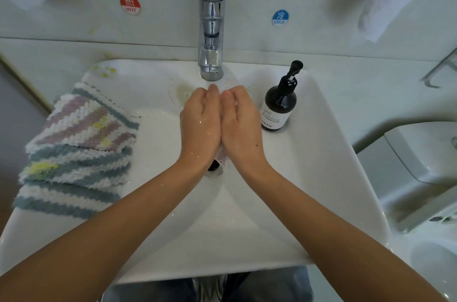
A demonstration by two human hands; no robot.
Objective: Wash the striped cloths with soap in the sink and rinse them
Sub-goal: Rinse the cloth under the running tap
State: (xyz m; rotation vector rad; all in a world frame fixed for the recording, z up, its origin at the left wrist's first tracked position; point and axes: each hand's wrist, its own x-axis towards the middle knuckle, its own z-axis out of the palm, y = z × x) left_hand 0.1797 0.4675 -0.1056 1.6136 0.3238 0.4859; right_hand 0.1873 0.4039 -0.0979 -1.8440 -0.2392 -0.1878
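Striped cloths (pixel 79 148) lie stacked on the sink's (pixel 321 202) left rim, apart from both hands. Left hand (pixel 200 123) and right hand (pixel 238 121) are pressed edge to edge under the faucet (pixel 211 29), fingers (pixel 212 93) straight, holding nothing. Judged: hands being wetted or rinsed. Next move likely calls for a cloth, or the soap bottle (pixel 279 106) beside the right hand.

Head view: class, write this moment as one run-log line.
hands: left hand and right hand cupped together under tap | cloths: stacked on sink left rim | soap bottle: untouched
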